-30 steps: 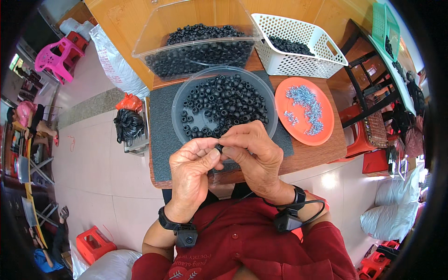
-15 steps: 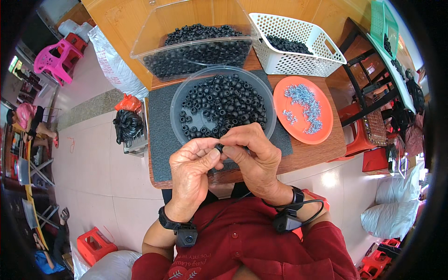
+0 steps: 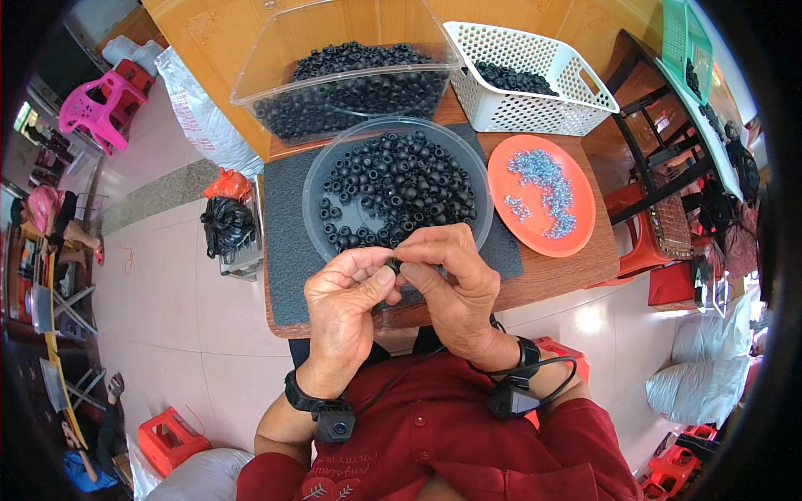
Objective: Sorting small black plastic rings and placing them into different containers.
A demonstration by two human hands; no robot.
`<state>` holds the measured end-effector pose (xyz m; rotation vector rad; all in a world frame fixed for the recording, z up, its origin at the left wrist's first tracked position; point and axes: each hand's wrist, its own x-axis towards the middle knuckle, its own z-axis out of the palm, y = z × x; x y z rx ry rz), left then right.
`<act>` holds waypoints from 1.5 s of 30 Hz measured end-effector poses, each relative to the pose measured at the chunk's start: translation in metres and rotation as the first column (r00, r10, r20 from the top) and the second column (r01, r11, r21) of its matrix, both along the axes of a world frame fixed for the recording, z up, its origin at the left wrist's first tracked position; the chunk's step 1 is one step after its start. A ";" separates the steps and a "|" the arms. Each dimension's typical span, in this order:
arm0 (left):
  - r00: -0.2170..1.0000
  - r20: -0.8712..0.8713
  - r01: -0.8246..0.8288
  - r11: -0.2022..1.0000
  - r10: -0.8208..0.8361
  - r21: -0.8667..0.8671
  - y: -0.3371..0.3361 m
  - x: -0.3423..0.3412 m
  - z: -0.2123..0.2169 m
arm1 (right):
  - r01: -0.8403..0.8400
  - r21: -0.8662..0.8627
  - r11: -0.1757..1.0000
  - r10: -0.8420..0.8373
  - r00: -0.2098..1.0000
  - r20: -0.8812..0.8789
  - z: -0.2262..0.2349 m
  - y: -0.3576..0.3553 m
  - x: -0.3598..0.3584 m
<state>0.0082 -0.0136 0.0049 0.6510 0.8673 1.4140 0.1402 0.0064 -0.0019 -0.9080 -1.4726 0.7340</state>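
Above the near edge of the table, my two hands meet with fingertips pinched around a small black bead-like plastic piece [image 3: 393,265], mostly hidden by the fingers. My left hand [image 3: 341,305] grips it from the left, thumb against forefinger. From the other side, the thumb and bent fingers of my right hand [image 3: 455,284] close on the same piece. Just beyond them a round clear tub [image 3: 357,219] holds many similar hollow black pieces. To its right, an orange plate [image 3: 520,234] carries a scatter of tiny shiny bluish-silver parts [image 3: 543,179], too small to name.
A large clear bin [image 3: 359,25] of black pieces stands behind the tub, beside a white perforated basket [image 3: 543,117] with more. A dark grey mat [image 3: 288,250] lies under the tub on the wooden table [image 3: 585,263]. Black and red bags [image 3: 227,224] sit at the left.
My right hand has shifted very slightly, and a little more of the black piece shows between the fingertips. The pinch of both hands otherwise stays the same.
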 end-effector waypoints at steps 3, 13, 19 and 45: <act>1.000 -0.028 0.012 1.000 -0.012 -0.005 -0.001 0.000 0.001 | 0.003 -0.005 1.000 -0.003 1.000 0.013 0.000 -0.002 0.001; 0.997 -0.017 0.072 0.994 -0.074 -0.076 -0.001 0.001 0.006 | 0.023 0.064 0.998 -0.025 0.999 0.038 0.000 -0.005 0.002; 0.995 0.023 0.100 0.991 -0.098 -0.085 0.000 -0.002 0.005 | -0.060 0.125 0.990 0.050 0.996 0.079 0.005 -0.006 0.008; 0.972 -0.106 0.206 0.978 -0.209 -0.044 -0.002 -0.005 0.009 | -0.091 0.483 0.871 -0.155 0.882 0.446 0.001 0.018 0.012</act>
